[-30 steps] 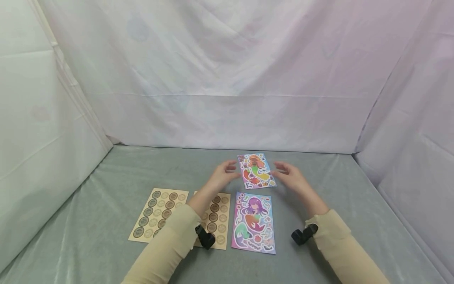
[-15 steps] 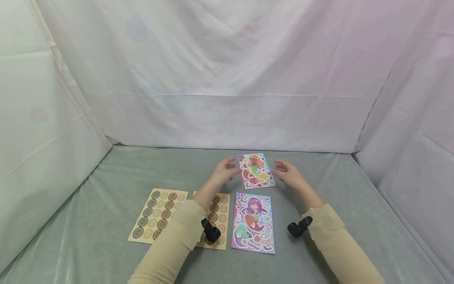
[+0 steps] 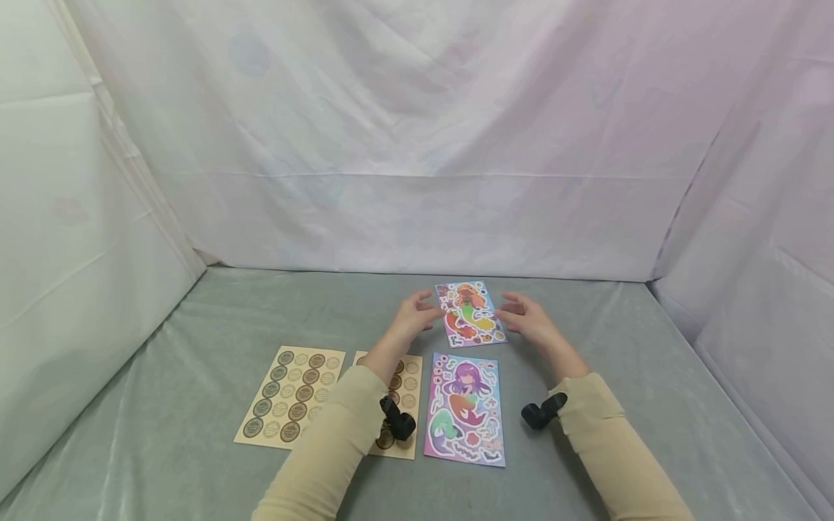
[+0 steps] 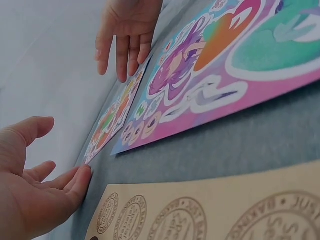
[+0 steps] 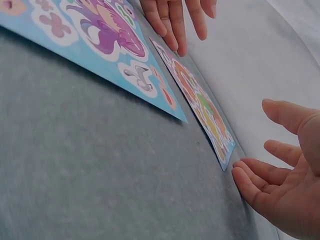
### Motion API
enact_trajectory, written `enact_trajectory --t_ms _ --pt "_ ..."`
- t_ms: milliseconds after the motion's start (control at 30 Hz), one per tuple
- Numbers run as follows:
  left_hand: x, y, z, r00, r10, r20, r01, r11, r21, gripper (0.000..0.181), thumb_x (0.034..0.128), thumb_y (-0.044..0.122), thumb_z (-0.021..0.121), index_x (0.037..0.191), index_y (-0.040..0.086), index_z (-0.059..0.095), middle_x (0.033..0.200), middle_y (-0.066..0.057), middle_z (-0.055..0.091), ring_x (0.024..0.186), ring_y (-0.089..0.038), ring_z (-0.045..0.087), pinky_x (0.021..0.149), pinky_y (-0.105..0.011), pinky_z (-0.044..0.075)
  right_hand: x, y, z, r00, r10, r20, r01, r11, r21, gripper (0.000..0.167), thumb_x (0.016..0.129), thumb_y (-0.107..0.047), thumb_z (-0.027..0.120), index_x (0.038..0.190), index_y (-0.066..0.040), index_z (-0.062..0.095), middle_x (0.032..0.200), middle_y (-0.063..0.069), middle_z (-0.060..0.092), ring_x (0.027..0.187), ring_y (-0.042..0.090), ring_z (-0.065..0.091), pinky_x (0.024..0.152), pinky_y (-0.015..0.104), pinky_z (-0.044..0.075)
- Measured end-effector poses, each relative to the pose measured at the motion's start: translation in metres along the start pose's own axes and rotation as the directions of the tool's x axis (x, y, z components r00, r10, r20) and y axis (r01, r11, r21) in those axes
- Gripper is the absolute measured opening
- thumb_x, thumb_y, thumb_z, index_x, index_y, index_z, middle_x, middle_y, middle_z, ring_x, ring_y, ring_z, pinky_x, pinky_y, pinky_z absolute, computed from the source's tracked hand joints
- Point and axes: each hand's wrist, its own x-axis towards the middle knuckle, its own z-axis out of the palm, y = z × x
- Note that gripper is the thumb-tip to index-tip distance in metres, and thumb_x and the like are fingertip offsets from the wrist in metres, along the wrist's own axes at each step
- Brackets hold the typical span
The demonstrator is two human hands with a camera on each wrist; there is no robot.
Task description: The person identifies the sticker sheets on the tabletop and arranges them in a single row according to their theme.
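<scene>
A sticker sheet with an orange-haired mermaid (image 3: 470, 312) lies slightly turned on the grey cloth between both hands. My left hand (image 3: 412, 317) is at its left edge, fingers loosely bent and thumb apart, gripping nothing. On the opposite side is my right hand (image 3: 529, 318), its fingers likewise relaxed and close to the sheet's right edge. In the wrist views the fingertips are at or just beside the edges; whether they touch the sheet I cannot tell. Nearer the front lies a second sticker sheet with a purple-haired mermaid (image 3: 465, 409).
Two tan sheets of round stickers lie at the left, one fully left (image 3: 289, 396) and one partly under my left forearm (image 3: 409, 405). A grey cloth (image 3: 586, 463) covers the table. White curtains (image 3: 417, 145) close off the back and sides.
Both forearms have shifted slightly inward, the left to the right and the right to the left. The hands stay beside the orange-haired mermaid sheet, and the sheets have not visibly moved.
</scene>
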Motion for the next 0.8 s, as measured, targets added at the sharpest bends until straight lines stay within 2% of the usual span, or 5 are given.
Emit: enact_trajectory --t_ms 167,500,667,800 --pt "0.0 0.0002 0.0022 1.0 -0.016 -0.004 0.016 1.0 0.001 0.064 0.0862 0.012 0.069 0.143 0.002 0.04 0.13 -0.023 0.053 0.11 -0.032 0.058 0.088 -0.034 0.051 -0.0009 -0.0004 0.0019 1.0 0.013 -0.006 -0.012 1.0 0.016 0.066 0.095 -0.024 0.062 0.149 -0.004 0.03 0.141 0.026 0.04 0.126 0.038 0.044 0.098 0.046 0.044" --pt "0.0015 0.0041 0.0074 0.999 -0.037 0.023 0.038 0.999 -0.029 0.063 0.0884 0.008 0.066 0.144 0.0 0.037 0.132 -0.023 0.052 0.112 -0.033 0.057 0.09 -0.035 0.05 0.002 -0.0029 0.0043 0.999 0.042 -0.017 -0.042 0.999 0.031 0.062 0.096 -0.023 0.06 0.147 -0.003 0.032 0.138 0.027 0.043 0.122 0.037 0.048 0.097 0.044 0.045" --pt "0.0008 0.0038 0.0087 0.998 -0.059 0.016 0.06 0.998 -0.035 0.063 0.0886 0.009 0.067 0.144 0.001 0.038 0.132 -0.021 0.053 0.109 -0.032 0.058 0.09 -0.036 0.049 0.0029 -0.0014 0.0045 0.999 0.049 -0.012 -0.048 0.997 0.067 0.061 0.096 -0.02 0.059 0.147 -0.001 0.031 0.138 0.028 0.043 0.123 0.037 0.048 0.098 0.044 0.044" --pt "0.0002 0.0042 0.0096 0.999 -0.054 0.01 0.054 0.998 -0.029 0.064 0.0877 0.011 0.068 0.144 0.002 0.038 0.132 -0.02 0.053 0.109 -0.032 0.058 0.092 -0.036 0.049 0.0048 0.0012 0.004 0.999 0.051 -0.014 -0.049 0.992 0.113 0.062 0.096 -0.019 0.058 0.147 0.0 0.03 0.138 0.029 0.042 0.123 0.037 0.048 0.098 0.043 0.044"
